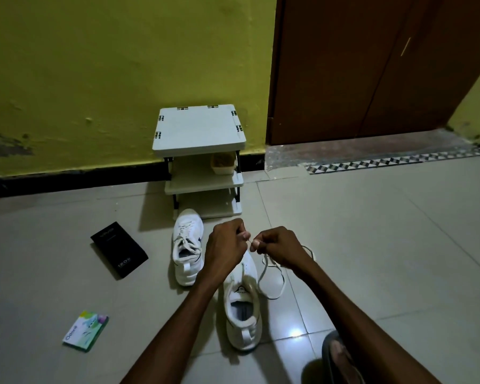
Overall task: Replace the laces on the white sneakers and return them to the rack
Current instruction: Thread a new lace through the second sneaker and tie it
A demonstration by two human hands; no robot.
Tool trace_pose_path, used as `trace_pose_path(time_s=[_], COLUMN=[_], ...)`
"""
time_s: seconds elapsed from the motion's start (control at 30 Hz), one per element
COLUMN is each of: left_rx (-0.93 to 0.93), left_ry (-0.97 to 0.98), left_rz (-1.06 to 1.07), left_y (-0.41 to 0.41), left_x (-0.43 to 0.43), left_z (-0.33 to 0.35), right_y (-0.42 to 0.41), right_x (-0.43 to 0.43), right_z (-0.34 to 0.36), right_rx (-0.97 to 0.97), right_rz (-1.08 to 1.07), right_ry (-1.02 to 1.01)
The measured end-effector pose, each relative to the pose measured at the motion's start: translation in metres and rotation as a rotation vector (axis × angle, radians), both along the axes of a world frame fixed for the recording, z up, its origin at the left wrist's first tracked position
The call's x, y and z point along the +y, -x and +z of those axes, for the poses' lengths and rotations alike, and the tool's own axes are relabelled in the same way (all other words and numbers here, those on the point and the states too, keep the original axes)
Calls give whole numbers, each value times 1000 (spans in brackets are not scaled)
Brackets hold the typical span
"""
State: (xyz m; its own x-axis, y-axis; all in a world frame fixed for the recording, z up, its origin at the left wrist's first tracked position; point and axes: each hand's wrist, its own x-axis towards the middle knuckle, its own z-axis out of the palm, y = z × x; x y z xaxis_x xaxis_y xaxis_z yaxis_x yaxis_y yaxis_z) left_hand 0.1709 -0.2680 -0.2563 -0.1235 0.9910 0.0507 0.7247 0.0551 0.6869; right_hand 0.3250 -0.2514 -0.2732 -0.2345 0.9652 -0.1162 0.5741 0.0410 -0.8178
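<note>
Head view.
- Rack (200, 128): white, three shelves, backed against the yellow wall, just left of the door frame.
- Basket (223, 163): on the rack's middle shelf, contents unclear.
- Laced sneaker (187, 248): on the floor, toe just before the rack's base.
- Unlaced sneaker (243, 300): nearer, just right of the laced one.
- Lace (272, 275): looped on the tiles at that shoe's right.
- Left hand (225, 245), right hand (277, 248): each pinching the lace above the toe.
- Black box (119, 249), green packet (86, 330): on the floor, well left.

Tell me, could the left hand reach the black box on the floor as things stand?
Probably yes, once it lets go. The left hand pinches the lace, and the laced sneaker lies between it and the black box, but that shoe sits low, so the hand could likely pass over it.
</note>
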Motion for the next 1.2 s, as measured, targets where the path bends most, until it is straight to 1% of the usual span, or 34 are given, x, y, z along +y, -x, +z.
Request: trace_pose_path(time_s=[0.17, 0.23, 0.33, 0.37, 0.43, 0.5, 0.57, 0.67, 0.77, 0.97, 1.1, 1.17, 1.2], left_rx=[-88, -64, -47, -51, -48, -1, 23, 28, 5, 48, 48, 23, 13], left_ry=[-192, -274, -368, -354, -240, -100, -7, 66, 80, 6, -83, -141, -174], left_rz=[180, 286, 437, 431, 279, 53, -109, -200, -230, -174, 13, 118, 168], left_y=[29, 47, 67, 68, 62, 46, 27, 2, -13, -15, -2, 14, 24], left_x=[10, 17, 22, 22, 22, 19, 14, 3, -2, -2, 5, 12, 14], left_z=[32, 47, 57, 56, 50, 38, 23, 5, -4, -7, -1, 9, 16], right_y=[-27, -48, -77, -81, -81, -70, -56, -37, -25, -16, -19, -33, -42], right_x=[0, -5, -15, -17, -16, -9, -1, 4, 4, 2, 1, 0, -2], right_z=[-33, -54, -81, -84, -83, -72, -57, -29, -12, 1, -5, -18, -25], right_rx=[-159, -233, -392, -425, -447, -403, -333, -268, -252, -343, -315, -356, -411], right_rz=[-85, -145, -226, -241, -218, -131, -53, 22, 71, 46, -11, -67, -89], right_ry=[-71, -53, 53, 75, 65, 30, -24, -96, -147, -158, -98, -73, -59])
